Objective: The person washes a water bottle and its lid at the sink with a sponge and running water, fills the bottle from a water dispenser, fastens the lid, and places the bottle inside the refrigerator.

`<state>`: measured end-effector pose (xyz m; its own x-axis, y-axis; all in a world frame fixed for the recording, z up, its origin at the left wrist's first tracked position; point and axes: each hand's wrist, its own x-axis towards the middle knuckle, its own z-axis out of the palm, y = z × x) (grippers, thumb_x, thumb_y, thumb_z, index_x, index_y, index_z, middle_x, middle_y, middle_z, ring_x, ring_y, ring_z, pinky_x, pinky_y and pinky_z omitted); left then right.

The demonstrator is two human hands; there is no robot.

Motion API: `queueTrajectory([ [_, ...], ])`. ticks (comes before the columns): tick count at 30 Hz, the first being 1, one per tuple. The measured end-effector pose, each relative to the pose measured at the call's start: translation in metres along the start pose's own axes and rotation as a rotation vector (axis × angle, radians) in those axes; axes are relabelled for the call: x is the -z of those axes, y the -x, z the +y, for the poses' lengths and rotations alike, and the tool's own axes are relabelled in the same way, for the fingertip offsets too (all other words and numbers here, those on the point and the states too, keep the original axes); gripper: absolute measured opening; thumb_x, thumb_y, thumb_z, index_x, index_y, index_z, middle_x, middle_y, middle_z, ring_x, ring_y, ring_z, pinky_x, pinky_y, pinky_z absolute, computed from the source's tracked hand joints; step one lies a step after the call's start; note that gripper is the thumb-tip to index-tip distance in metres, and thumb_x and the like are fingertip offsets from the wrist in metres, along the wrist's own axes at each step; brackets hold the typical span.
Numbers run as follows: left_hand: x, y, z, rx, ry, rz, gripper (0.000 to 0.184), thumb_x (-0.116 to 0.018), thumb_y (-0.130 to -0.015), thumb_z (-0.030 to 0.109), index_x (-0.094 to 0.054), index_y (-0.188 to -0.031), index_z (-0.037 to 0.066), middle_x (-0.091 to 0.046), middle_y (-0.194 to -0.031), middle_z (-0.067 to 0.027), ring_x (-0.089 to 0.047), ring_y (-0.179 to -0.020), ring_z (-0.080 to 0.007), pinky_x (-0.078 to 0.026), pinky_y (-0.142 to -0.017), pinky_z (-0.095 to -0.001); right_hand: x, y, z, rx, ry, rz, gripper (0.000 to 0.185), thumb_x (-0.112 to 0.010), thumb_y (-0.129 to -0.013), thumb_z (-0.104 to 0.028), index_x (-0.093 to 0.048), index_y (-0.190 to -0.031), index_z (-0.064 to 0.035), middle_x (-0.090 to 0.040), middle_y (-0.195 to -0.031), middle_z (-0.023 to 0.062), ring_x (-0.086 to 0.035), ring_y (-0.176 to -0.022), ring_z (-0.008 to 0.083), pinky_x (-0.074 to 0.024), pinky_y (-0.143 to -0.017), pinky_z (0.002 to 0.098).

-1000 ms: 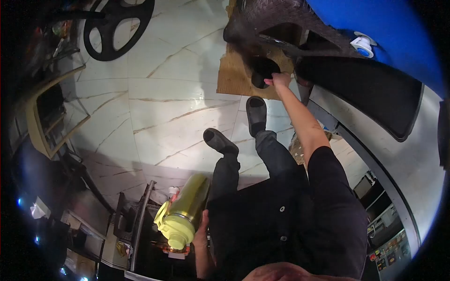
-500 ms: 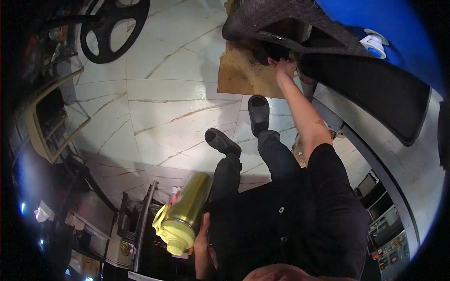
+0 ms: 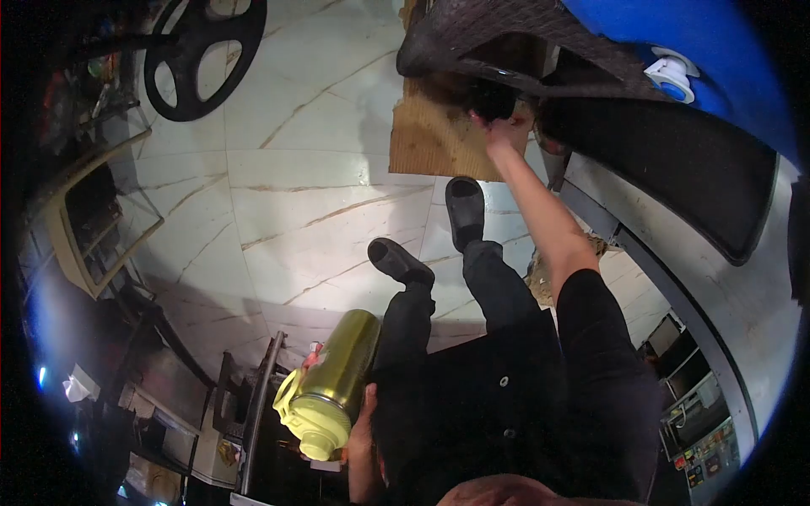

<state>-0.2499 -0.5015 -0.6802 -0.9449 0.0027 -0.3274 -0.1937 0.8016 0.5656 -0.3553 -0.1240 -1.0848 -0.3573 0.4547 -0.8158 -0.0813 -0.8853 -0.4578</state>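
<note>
My right hand (image 3: 499, 128) reaches out over a brown board (image 3: 422, 143) on the floor, its fingers closed on a black object (image 3: 492, 99) whose kind I cannot make out. A dark woven-textured frame (image 3: 523, 38) overhangs that spot. My left hand (image 3: 361, 428) is low beside a yellow-green bottle (image 3: 342, 354) with a pale yellow lid (image 3: 316, 426). The bottle hides most of its fingers, so whether it grips anything is unclear.
A black steering wheel (image 3: 202, 59) stands at upper left. A long black panel (image 3: 666, 169) and blue surface (image 3: 700, 34) lie on the right. My shoes (image 3: 466, 207) rest on marble-patterned tiles (image 3: 329, 194). A metal rail (image 3: 263, 405) runs by the bottle.
My right hand has moved slightly left and down across the board with the black object. My left hand and the bottle have stayed nearly in place.
</note>
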Motion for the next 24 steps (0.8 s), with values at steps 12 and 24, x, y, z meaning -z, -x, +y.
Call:
queueTrajectory([
  [12,-0.012,0.004,-0.006,0.036,0.146,-0.048,0.101,-0.080,-0.071,0.040,-0.017,-0.140,0.002,-0.036,-0.139,-0.0168,-0.038,-0.130,-0.0328,-0.027,-0.111,-0.0479,-0.012,-0.010,0.018,0.235,0.068,-0.076,0.043,-0.041,-0.086,0.008,-0.026,-0.117,-0.0188,-0.035,-0.135,0.0156,-0.047,-0.114,0.0402,-0.0567,-0.080,0.0603],
  [24,-0.026,-0.004,-0.001,-0.048,0.143,-0.020,0.093,-0.079,-0.070,0.042,-0.029,-0.137,0.001,-0.040,-0.133,-0.0149,-0.041,-0.126,-0.0335,-0.032,-0.106,-0.0454,-0.027,-0.057,0.004,0.201,-0.103,-0.128,0.037,-0.044,-0.089,-0.005,-0.026,-0.117,-0.0222,-0.031,-0.135,0.0172,-0.050,-0.107,0.0453,-0.0596,-0.066,0.0564],
])
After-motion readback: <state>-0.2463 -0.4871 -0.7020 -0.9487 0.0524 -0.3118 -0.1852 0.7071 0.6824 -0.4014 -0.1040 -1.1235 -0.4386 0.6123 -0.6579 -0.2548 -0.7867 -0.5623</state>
